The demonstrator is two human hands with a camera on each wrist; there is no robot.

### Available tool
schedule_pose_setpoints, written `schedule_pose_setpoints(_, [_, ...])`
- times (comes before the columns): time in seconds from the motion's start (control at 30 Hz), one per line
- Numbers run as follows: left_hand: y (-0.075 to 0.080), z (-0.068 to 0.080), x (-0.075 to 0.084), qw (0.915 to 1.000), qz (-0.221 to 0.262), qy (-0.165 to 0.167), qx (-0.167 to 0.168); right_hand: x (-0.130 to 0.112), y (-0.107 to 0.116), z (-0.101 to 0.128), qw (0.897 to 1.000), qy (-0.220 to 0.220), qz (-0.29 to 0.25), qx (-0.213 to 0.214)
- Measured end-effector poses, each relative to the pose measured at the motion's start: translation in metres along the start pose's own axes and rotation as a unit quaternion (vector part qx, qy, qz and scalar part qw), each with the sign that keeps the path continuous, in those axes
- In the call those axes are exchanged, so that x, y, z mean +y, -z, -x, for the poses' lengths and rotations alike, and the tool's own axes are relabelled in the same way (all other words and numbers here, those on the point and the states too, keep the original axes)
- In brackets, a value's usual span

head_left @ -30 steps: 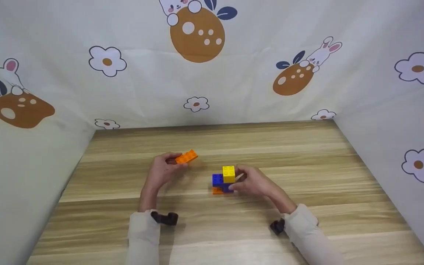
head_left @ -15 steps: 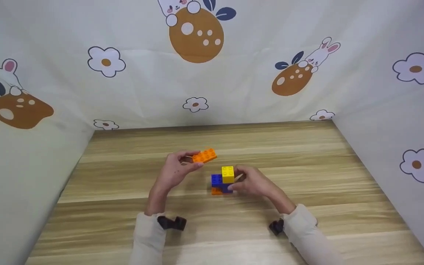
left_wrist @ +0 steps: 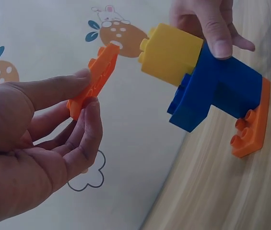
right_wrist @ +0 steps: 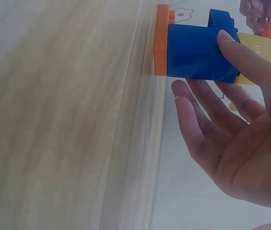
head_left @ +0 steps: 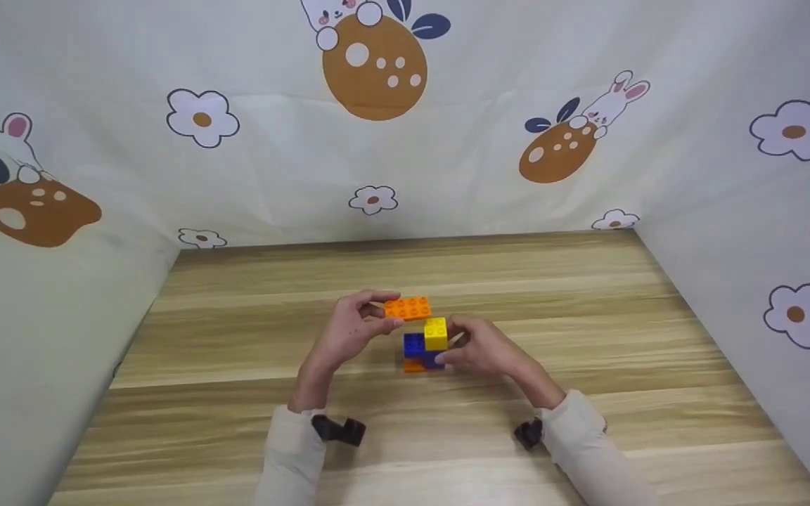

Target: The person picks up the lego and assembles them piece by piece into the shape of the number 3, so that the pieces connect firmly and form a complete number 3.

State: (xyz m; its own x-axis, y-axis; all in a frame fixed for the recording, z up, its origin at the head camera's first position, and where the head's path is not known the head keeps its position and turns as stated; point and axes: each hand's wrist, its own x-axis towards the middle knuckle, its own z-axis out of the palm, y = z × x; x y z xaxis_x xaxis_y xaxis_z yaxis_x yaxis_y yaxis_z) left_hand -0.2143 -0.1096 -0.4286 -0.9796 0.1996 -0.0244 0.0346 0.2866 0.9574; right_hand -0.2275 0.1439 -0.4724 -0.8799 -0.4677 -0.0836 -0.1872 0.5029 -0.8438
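Note:
A small brick stack stands on the wooden table (head_left: 588,302): an orange base plate (head_left: 414,365) (left_wrist: 251,129) (right_wrist: 161,40), blue bricks (head_left: 415,344) (left_wrist: 217,93) (right_wrist: 193,52) and a yellow brick (head_left: 436,332) (left_wrist: 171,52) (right_wrist: 257,48) on top. My right hand (head_left: 479,348) (right_wrist: 236,139) holds the stack, thumb on the blue brick. My left hand (head_left: 349,334) (left_wrist: 34,139) pinches a flat orange plate (head_left: 408,308) (left_wrist: 94,79) by its left end, held in the air just above and left of the yellow brick.
Patterned cloth walls (head_left: 405,140) with flowers and rabbits close in the back, left and right of the table. Bare wood lies all around the stack. White sleeves (head_left: 588,450) cover both forearms.
My left hand has carried the orange plate rightward, from well left of the stack to just above the yellow brick. The right hand and the stack have stayed put.

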Motion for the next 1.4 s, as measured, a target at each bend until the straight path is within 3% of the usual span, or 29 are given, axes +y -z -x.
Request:
schedule_pose_setpoints(0.53, [-0.012, -0.004, -0.007, 0.9954, 0.021, -0.002, -0.094, 0.002, 0.001, 0.001, 1.0, -0.007, -0.001, -0.004])
schedule_pose_setpoints(0.93, [-0.016, -0.004, -0.009, 0.9953, 0.002, -0.003, -0.096, -0.001, 0.0, 0.0, 1.0, -0.006, 0.009, 0.0])
schedule_pose_setpoints(1.4, [-0.019, -0.008, -0.013, 0.997, 0.006, 0.003, -0.077, -0.001, 0.001, 0.001, 1.0, -0.011, 0.015, -0.004])
